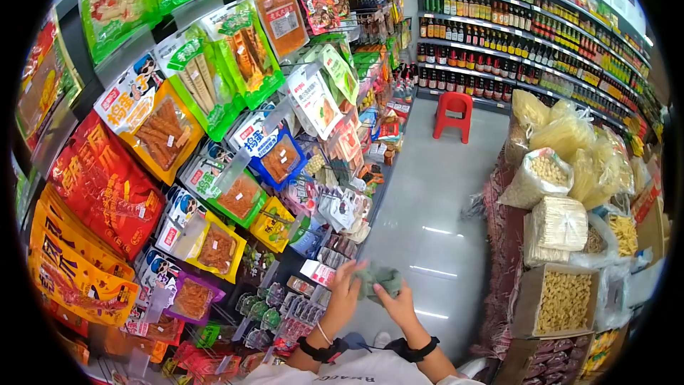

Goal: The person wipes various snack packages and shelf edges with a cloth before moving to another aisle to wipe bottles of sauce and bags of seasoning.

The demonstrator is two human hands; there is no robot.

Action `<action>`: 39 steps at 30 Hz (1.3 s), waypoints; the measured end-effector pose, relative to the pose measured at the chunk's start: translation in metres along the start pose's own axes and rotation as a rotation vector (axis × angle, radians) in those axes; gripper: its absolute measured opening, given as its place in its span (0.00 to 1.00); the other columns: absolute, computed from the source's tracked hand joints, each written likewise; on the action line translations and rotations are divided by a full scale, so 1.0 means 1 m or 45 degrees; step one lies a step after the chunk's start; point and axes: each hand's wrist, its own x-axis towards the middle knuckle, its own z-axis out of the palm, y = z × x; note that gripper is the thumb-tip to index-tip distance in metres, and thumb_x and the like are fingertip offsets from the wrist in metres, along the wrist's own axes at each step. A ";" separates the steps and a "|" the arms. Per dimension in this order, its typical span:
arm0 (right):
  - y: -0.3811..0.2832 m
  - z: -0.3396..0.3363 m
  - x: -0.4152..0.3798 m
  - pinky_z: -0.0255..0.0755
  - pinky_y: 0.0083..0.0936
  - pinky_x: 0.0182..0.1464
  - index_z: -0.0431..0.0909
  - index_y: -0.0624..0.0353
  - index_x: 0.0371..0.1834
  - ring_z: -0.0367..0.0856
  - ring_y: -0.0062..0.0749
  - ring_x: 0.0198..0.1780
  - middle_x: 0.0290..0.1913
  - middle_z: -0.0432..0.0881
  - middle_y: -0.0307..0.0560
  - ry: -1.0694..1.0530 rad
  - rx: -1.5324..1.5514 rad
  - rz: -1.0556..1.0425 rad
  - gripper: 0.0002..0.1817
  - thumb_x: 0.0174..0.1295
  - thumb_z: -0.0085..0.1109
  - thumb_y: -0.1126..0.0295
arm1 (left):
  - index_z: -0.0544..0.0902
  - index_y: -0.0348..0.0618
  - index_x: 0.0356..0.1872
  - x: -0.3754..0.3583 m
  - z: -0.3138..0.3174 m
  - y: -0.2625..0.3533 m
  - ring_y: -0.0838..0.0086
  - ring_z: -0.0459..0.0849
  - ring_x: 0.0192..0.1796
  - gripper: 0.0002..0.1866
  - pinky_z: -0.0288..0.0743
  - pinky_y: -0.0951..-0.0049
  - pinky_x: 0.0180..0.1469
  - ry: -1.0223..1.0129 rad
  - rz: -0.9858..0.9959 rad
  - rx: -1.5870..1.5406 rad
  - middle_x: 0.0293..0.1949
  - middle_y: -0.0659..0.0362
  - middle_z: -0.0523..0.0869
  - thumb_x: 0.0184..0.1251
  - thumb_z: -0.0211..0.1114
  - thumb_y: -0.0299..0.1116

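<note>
Both of my hands are raised in front of my body at the bottom centre, with black bands on the wrists. A crumpled grey-green cloth [379,279] is between them. My right hand [397,302] grips its right side, thumb on the cloth. My left hand [345,291] is at the cloth's left edge, fingers pointing up and partly curled; whether it grips the cloth is not clear. Just left of the hands are small packets [318,272] on the lower part of the snack rack.
Hanging snack bags [256,142] fill the left side. A red stool [454,117] stands on the aisle floor [417,207]. Bottle shelves [470,25] line the back. On the right are sacks [545,175] and a box of dry goods [563,301].
</note>
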 end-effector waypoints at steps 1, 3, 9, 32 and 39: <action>0.004 -0.009 0.002 0.69 0.25 0.41 0.76 0.66 0.33 0.75 0.30 0.37 0.37 0.76 0.47 0.034 -0.066 -0.003 0.10 0.51 0.61 0.70 | 0.73 0.42 0.53 0.010 0.005 -0.011 0.61 0.70 0.53 0.17 0.62 0.69 0.55 0.036 0.045 -0.019 0.48 0.51 0.72 0.63 0.48 0.27; 0.014 -0.025 0.016 0.69 0.25 0.41 0.76 0.66 0.33 0.75 0.28 0.37 0.36 0.76 0.47 0.041 -0.127 -0.052 0.11 0.52 0.61 0.69 | 0.73 0.42 0.53 0.030 0.010 -0.013 0.62 0.71 0.53 0.17 0.62 0.69 0.55 -0.005 0.032 0.042 0.49 0.51 0.71 0.64 0.49 0.29; 0.046 -0.080 0.063 0.70 0.22 0.38 0.74 0.67 0.38 0.74 0.24 0.35 0.31 0.78 0.43 0.041 -0.161 0.205 0.16 0.56 0.59 0.64 | 0.74 0.28 0.35 0.107 0.046 -0.041 0.47 0.75 0.35 0.22 0.67 0.59 0.40 0.020 -0.240 -0.030 0.29 0.38 0.77 0.68 0.46 0.43; -0.010 -0.338 0.436 0.67 0.27 0.48 0.68 0.68 0.50 0.74 0.29 0.44 0.43 0.75 0.47 0.499 0.196 -0.009 0.27 0.66 0.39 0.51 | 0.69 0.33 0.26 0.525 0.268 -0.013 0.78 0.63 0.25 0.15 0.64 0.71 0.29 -0.688 -0.172 -0.246 0.18 0.57 0.68 0.65 0.52 0.37; -0.032 -0.384 0.573 0.68 0.26 0.48 0.66 0.65 0.51 0.75 0.29 0.43 0.43 0.76 0.46 0.233 0.215 0.055 0.24 0.67 0.38 0.53 | 0.73 0.36 0.32 0.631 0.329 0.016 0.78 0.72 0.29 0.06 0.68 0.76 0.34 -0.844 0.121 -0.237 0.25 0.57 0.75 0.52 0.53 0.25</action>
